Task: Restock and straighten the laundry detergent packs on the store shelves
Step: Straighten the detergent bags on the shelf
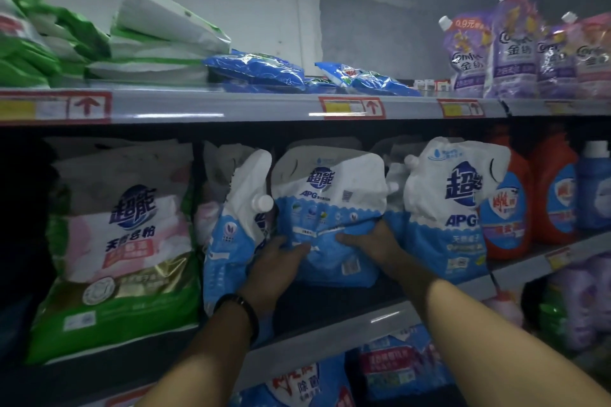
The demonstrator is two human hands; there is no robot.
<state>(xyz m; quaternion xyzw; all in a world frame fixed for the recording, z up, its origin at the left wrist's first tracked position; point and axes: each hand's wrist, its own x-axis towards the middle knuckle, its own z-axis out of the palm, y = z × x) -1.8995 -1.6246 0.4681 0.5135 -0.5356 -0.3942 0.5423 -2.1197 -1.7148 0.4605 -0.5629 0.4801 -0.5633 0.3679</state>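
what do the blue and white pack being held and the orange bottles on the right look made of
The blue and white pack looks like soft, fairly glossy plastic film: it creases and dents where the left hand and right hand grip it. The orange bottles look like rigid moulded plastic, smooth with a slight sheen, keeping their shape.

Three blue-white detergent pouches [330,201] in front, perhaps more behind; two orange bottles [545,162]; four purple pouches [514,43].

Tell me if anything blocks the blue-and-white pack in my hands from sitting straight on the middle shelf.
The left hand and right hand grip the pack directly. The pouch to its left leans in, cap at the pack's edge, crowding the slot.
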